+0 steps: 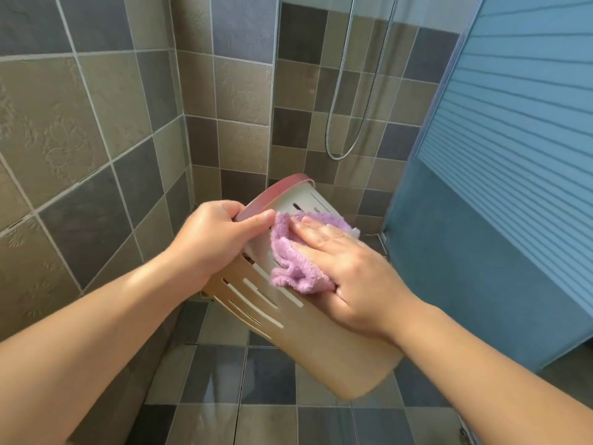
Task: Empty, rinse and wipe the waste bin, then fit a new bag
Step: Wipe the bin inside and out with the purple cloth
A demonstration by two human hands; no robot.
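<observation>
A beige plastic waste bin [321, 342] with long slots in its side and a pink rim is held in the air, tilted, its mouth pointing away from me and its base toward me. My left hand [215, 239] grips the pink rim at the upper left, thumb on the outer wall. My right hand [349, 274] lies flat on the bin's side and presses a purple fluffy cloth [288, 258] against it. The bin's inside is hidden, and no bag is visible.
I stand in a tiled shower corner. A metal shower hose [353, 136] hangs in a loop on the back wall. A blue frosted glass door [500, 187] stands to the right. Wet floor tiles [256, 380] lie below the bin.
</observation>
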